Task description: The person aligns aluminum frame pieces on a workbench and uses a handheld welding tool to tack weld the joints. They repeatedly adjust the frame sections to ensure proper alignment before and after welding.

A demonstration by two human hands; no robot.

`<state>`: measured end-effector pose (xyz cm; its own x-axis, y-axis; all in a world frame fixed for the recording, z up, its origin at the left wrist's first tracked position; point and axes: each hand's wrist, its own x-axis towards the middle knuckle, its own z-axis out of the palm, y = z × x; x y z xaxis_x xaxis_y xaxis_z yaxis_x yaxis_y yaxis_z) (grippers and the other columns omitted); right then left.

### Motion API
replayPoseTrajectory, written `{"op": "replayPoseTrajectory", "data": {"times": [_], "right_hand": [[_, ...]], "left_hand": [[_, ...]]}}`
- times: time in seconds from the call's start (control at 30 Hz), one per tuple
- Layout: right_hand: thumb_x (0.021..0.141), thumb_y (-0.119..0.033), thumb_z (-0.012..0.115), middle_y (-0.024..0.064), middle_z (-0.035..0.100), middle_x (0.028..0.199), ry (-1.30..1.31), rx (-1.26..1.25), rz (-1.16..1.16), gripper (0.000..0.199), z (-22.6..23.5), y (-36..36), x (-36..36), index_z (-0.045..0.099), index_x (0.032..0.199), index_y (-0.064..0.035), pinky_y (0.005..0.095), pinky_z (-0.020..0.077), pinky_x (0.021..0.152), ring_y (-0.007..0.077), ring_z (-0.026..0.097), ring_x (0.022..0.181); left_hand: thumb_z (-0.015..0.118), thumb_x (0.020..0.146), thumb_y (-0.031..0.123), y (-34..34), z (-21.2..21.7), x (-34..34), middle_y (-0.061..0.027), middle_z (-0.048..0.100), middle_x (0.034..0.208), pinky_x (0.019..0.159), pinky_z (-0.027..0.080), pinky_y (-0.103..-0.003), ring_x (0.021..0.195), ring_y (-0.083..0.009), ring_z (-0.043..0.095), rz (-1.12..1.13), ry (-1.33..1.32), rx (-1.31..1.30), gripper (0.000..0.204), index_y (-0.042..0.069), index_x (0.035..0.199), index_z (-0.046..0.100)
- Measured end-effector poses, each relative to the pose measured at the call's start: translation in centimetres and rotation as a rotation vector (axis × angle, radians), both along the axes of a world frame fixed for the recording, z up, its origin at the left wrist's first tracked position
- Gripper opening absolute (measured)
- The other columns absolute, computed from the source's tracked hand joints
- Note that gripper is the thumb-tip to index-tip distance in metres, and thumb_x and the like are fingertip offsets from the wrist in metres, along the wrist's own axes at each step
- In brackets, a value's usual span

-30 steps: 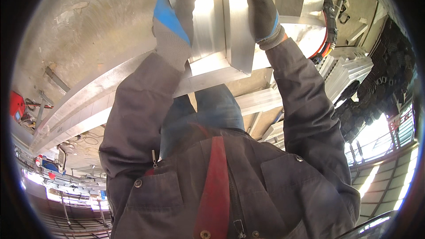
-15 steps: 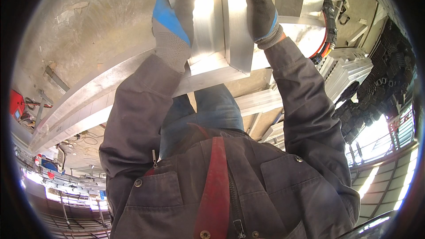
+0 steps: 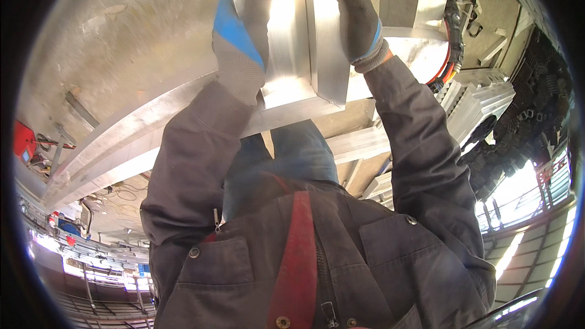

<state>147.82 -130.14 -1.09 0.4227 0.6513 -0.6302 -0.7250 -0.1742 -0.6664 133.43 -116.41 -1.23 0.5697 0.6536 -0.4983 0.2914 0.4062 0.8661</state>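
At the top centre lies a shiny aluminium profile (image 3: 287, 42), its length pointing away from me, with a raised strip along its right side and a crosswise face at the near end. My left hand (image 3: 242, 39), in a grey and blue work glove, grips its left edge with the thumb laid on top. On the right edge is my right hand (image 3: 361, 24) in a matching glove, its thumb stretched along the metal. The fingers of both hands are mostly hidden at the sides of the profile.
A long curved metal beam (image 3: 116, 131) runs left beneath the profile. Stacked aluminium bars (image 3: 481, 100) lie at the right, near a bundle of black, red and yellow cables (image 3: 450, 55). Dark tube-like pieces (image 3: 536, 97) are heaped farther right. A red machine (image 3: 24, 140) stands far left.
Both gloved hands have shifted slightly nearer to me in the picture, keeping hold of the profile. The profile's near end also sits a little lower.
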Motion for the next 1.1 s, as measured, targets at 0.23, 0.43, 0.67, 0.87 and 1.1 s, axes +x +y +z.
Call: {"op": "replayPoseTrajectory", "data": {"times": [0.23, 0.43, 0.67, 0.87, 1.1], "right_hand": [[0.108, -0.059, 0.050, 0.0112, 0.073, 0.122, -0.204, 0.006, 0.071, 0.065, 0.7, 0.6, -0.2, 0.063, 0.140, -0.0036, 0.0322, 0.0612, 0.088, 0.0193, 0.073, 0.105], [0.112, -0.051, 0.047, 0.0107, 0.073, 0.121, -0.083, 0.055, 0.022, 0.057, 0.9, 0.4, -0.4, 0.064, 0.138, -0.0030, 0.0302, 0.0609, 0.087, 0.0167, 0.073, 0.102], [0.109, -0.045, 0.055, 0.0068, 0.072, 0.114, -0.064, -0.110, -0.027, 0.048, 0.9, 0.4, -0.2, 0.070, 0.126, -0.0023, 0.0294, 0.0564, 0.082, 0.0128, 0.068, 0.099], [0.112, -0.048, 0.046, 0.0076, 0.073, 0.101, -0.066, -0.108, 0.093, 0.052, 1.9, 0.5, 0.3, 0.070, 0.118, -0.0023, 0.0321, 0.0566, 0.079, 0.0170, 0.069, 0.087], [0.110, -0.045, 0.051, 0.0083, 0.073, 0.099, -0.185, -0.127, 0.146, 0.047, 1.1, -0.1, 0.6, 0.070, 0.114, -0.0016, 0.0324, 0.0567, 0.077, 0.0169, 0.069, 0.086]], "left_hand": [[0.062, 0.106, 0.049, 0.2, 0.6, 0.1, -0.0067, 0.061, 0.133, 0.103, 0.050, -0.035, 0.122, -0.0176, 0.060, -0.050, -0.073, -0.130, 0.064, 0.002, 0.147, 0.048], [0.068, 0.102, 0.055, 0.9, 0.2, 0.1, -0.0073, 0.065, 0.116, 0.084, 0.058, -0.035, 0.103, -0.0190, 0.067, -0.063, -0.029, -0.291, 0.067, 0.003, 0.142, 0.054], [0.073, 0.101, 0.049, 1.6, 2.1, 0.9, -0.0043, 0.063, 0.117, 0.086, 0.053, -0.032, 0.100, -0.0157, 0.060, 0.022, 0.015, -0.478, 0.067, 0.001, 0.143, 0.054], [0.078, 0.099, 0.042, 3.1, 3.4, 0.4, 0.0009, 0.064, 0.111, 0.082, 0.048, -0.028, 0.094, -0.0094, 0.055, -0.042, 0.148, -0.498, 0.056, 0.000, 0.135, 0.063], [0.076, 0.100, 0.039, 1.6, 2.0, 0.1, -0.0030, 0.066, 0.110, 0.086, 0.050, -0.032, 0.099, -0.0154, 0.059, 0.047, 0.101, -0.377, 0.050, 0.001, 0.130, 0.066]]}}
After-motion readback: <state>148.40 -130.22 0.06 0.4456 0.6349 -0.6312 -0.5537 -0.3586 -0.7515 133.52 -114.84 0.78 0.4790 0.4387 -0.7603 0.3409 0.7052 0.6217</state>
